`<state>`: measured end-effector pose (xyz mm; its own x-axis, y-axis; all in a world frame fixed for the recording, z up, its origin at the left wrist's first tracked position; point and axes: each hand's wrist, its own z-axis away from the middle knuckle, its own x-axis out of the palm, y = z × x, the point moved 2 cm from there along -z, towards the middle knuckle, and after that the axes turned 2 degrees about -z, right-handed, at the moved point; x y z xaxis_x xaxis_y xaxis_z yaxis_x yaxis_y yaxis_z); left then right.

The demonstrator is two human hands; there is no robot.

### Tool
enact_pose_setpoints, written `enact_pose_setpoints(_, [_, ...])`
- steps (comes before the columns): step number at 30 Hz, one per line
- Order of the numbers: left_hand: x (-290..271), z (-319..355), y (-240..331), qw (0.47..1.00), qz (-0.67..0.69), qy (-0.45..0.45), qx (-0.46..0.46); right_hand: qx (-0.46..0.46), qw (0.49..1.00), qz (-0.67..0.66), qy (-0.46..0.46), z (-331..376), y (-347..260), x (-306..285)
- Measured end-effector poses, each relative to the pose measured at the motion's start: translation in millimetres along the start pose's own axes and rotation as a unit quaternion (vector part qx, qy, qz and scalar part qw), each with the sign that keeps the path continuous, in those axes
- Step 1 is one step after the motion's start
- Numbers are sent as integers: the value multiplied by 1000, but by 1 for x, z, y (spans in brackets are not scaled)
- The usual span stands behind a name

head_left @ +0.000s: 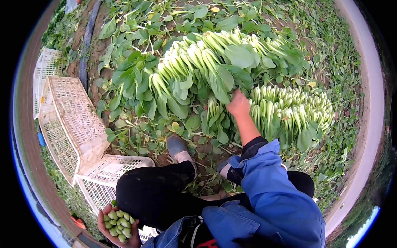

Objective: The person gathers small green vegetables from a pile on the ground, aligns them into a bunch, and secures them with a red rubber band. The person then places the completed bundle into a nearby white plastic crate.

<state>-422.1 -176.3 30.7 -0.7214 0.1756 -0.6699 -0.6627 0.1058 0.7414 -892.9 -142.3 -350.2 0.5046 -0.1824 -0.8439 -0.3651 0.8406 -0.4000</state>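
At the lower left, beside my knee, my left hand (102, 225) is closed around a bunch of bok choy (120, 225), its pale green stem ends packed together and facing up. My right hand (239, 105) reaches forward to the heaped bok choy (194, 62), its fingers closed at the leafy lower edge of that heap and partly hidden by leaves. To the right of this hand lies a second pile of bok choy (295, 109), stem ends up in tight rows. A small bundle of bok choy (214, 113) lies just left of my wrist.
White plastic mesh crates (78, 111) stand at my left, one near my knee. Loose leaves (165, 142) litter the soil around my shoes (177, 146). A dark hose (87, 45) runs along the far left. A pale concrete strip (368, 103) curves down the right side.
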Motion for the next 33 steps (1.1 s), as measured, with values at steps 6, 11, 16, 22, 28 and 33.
enact_pose_setpoints(6, [-1, -5, 15, 997, -53, -34, 42, -15, 996, 82, -31, -1, -15, -27])
enact_pose_setpoints(11, [-3, 7, 7, 1000, -2, 20, 14, -101, 873, -423, -220, 131, -81, -148])
enact_pose_setpoints(16, [-5, -15, -1, 992, -29, -25, 119, -207, 647, -555, -479, 277, -173, -190])
enact_pose_setpoints(22, [-14, -5, -7, 985, 78, -24, 153, -311, 767, -434, -357, 380, -218, -152])
enact_pose_setpoints(28, [-21, 1, -4, 970, 153, -125, 141, -362, 761, -480, -243, 423, -230, -154])
enact_pose_setpoints(33, [-29, 1, 11, 953, 13, -172, 248, -319, 748, -532, -235, 424, -233, -148])
